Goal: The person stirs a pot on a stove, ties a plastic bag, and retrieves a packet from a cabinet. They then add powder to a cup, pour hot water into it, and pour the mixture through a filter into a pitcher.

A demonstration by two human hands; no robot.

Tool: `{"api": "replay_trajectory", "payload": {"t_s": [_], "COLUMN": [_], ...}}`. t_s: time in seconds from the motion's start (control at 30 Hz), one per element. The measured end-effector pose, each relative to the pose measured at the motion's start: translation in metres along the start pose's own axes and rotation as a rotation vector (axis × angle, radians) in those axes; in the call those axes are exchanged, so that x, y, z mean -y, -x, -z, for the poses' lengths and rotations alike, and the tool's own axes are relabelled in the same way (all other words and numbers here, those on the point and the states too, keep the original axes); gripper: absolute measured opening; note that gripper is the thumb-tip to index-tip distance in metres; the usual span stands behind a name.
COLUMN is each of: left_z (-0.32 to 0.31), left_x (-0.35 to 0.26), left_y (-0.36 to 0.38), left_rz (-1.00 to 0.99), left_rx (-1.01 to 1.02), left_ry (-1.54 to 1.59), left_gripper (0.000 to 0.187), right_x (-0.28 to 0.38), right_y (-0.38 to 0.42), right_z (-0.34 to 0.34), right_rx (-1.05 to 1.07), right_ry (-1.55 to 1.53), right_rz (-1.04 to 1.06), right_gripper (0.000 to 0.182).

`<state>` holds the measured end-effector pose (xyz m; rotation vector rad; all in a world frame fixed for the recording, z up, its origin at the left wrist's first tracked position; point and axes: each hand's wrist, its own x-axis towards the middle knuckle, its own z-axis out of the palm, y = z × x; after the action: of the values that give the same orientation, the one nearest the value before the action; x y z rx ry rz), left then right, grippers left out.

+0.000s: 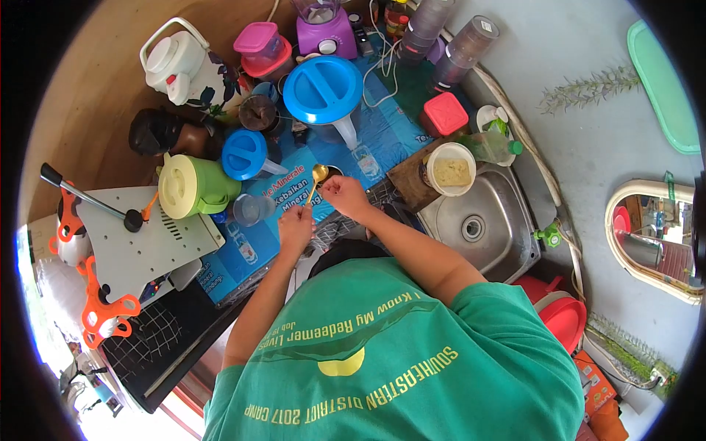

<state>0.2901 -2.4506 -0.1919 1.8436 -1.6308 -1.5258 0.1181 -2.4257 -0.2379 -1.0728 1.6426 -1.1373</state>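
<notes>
My left hand is closed around the handle of a gold spoon, whose bowl points up and away from me. Close beside it, my right hand is closed, fingers curled; what it holds, if anything, is hidden. Just beyond my right hand, part of a dark round thing with a pale rim shows, too covered to name. Below both hands lies a blue printed table cover. A clear plastic cup stands left of my left hand.
Blue-lidded pitchers and a green pitcher stand beyond and left. A white tub rests on a wooden board by the steel sink. A cup sealer is at far left, a purple blender at the back.
</notes>
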Motion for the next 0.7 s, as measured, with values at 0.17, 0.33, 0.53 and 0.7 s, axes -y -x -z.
{"api": "replay_trajectory", "payload": {"t_s": [0.17,0.33,0.53,0.7], "left_z": [-0.002,-0.003,-0.003,-0.004], "left_x": [0.0,0.004,-0.005,-0.004], "left_y": [0.001,0.001,0.008,0.006], "left_rz": [0.002,-0.003,0.018,0.011], "left_rx": [0.016,0.029,0.034,0.039], "left_ry": [-0.006,-0.016,0.019,0.02], "left_gripper": [0.035,0.034,0.034,0.035], "right_x": [0.01,0.009,0.007,0.0], "right_y": [0.0,-0.002,-0.002,-0.003], "right_z": [0.004,0.002,-0.001,-0.001], "right_rx": [-0.022,-0.072,-0.106,-0.095], "right_ry": [0.096,0.152,0.167,0.126], "right_rz": [-0.089,-0.079,-0.075,-0.048], "right_gripper": [0.021,0.023,0.029,0.03]}}
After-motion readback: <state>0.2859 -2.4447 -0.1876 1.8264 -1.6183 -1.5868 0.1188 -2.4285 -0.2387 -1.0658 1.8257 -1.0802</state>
